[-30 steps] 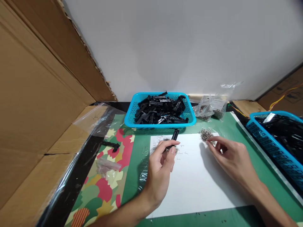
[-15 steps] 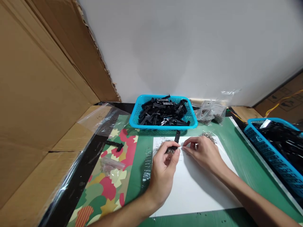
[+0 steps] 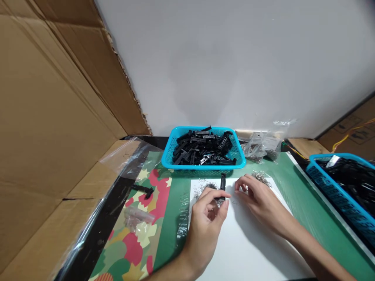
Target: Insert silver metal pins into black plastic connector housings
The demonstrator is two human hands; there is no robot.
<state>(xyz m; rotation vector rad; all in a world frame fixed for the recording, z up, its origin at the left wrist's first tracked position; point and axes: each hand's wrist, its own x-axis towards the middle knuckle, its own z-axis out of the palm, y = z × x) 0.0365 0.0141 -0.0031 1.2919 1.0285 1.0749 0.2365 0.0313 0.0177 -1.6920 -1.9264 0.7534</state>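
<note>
My left hand (image 3: 206, 224) is closed, its thumb and fingers gripping a narrow black plastic part (image 3: 223, 181) that points up and away above the white sheet (image 3: 246, 242). To the right, a short gap apart, my right hand (image 3: 258, 197) has its thumb and forefinger pinched together. Whatever lies between those fingertips is too small to make out. Behind my left hand, a pile of tiny metal pieces (image 3: 209, 187) spreads on the sheet. Another heap of small silvery metal pieces (image 3: 260, 177) lies just beyond my right hand.
A blue basket (image 3: 203, 167) full of black plastic parts stands at the back; a second blue basket (image 3: 336, 195) is at right. Clear bags (image 3: 258, 148) sit by the wall. One black part (image 3: 143, 190) and a small plastic bag (image 3: 137, 218) lie left. Cardboard (image 3: 58, 97) rises at left.
My right hand has drawn away to the right from the black part, widening the gap between my hands. The whole view has shifted slightly, so things sit lower.
</note>
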